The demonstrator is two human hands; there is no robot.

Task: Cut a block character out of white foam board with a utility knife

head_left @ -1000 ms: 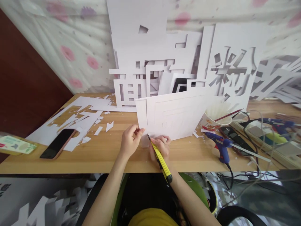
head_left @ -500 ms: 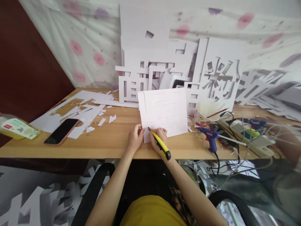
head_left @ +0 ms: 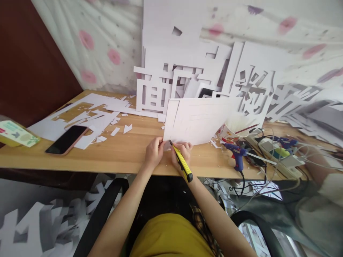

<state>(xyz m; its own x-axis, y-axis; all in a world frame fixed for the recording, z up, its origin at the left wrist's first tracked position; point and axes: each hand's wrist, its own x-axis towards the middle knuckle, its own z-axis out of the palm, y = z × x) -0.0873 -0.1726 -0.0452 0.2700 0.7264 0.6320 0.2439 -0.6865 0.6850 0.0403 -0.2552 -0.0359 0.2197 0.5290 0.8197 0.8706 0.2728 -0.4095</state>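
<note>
A white board [head_left: 198, 119] with thin lines drawn on it stands tilted up over the desk in front of me. My left hand [head_left: 154, 153] pinches its lower left corner between thumb and fingers. The fingers of my right hand [head_left: 183, 153] are curled at the board's lower edge, and a yellow and black utility knife [head_left: 183, 162] lies in that hand. Its dark tip points up and left toward the board's corner, while the handle end points back at me. Whether the blade touches the board, I cannot tell.
Left on the wooden desk [head_left: 128, 157] lie a phone [head_left: 66, 140], a cut sheet [head_left: 43, 123] and white scraps [head_left: 128, 128]. Cut-out boards [head_left: 171, 46] lean behind. At right are a paper cup [head_left: 227, 134], a blue glue gun [head_left: 237, 155], cables and a power strip [head_left: 288, 167]. Another person's arm [head_left: 321, 160] shows at far right.
The board has swung so that its right side extends farther right, and its face is seen more slantwise. Both hands keep their hold. My view has shifted slightly.
</note>
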